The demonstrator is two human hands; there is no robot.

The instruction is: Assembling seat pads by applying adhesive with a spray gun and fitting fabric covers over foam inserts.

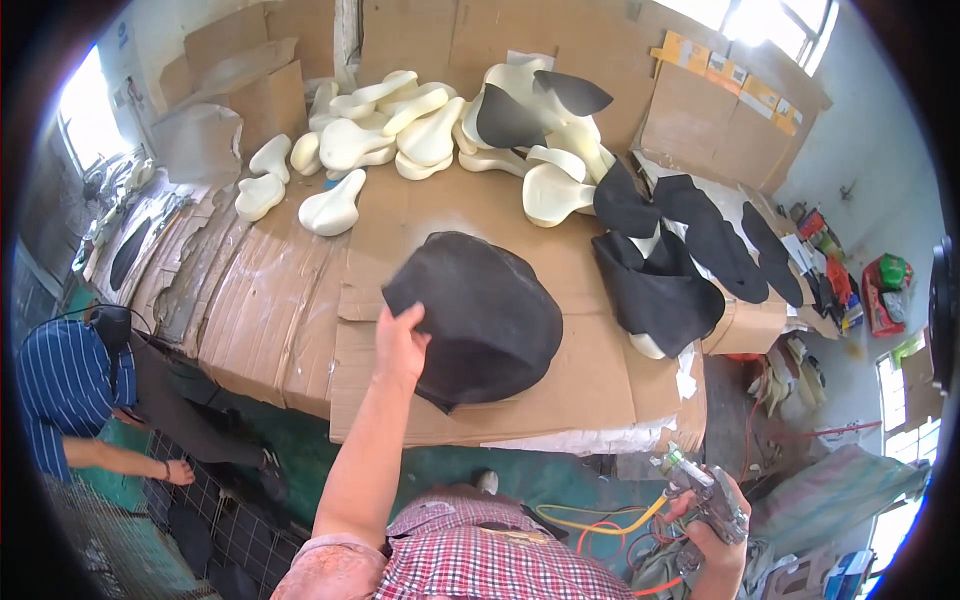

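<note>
My left hand (402,348) pinches the left edge of a rounded black sheet piece (490,320) lying on the cardboard-covered table (300,330) in front of me. Its surface looks smooth and slightly domed; whether several layers lie beneath is hard to tell. Low at the right, beyond the table's front edge, my right hand (722,545) is wrapped round a metal spray gun (708,492) with a yellow hose (600,512) running from it. Cream foam bicycle-saddle pads (430,135) are heaped along the far side of the table. Another black piece (655,290) is draped over a pad at the right.
More flat black pieces (725,250) lie at the far right. Cardboard sheets (560,35) stand against the back wall. A person in a striped shirt (65,370) is at the left, beside a wire mesh rack (110,540). Orange and red hoses trail near my right side.
</note>
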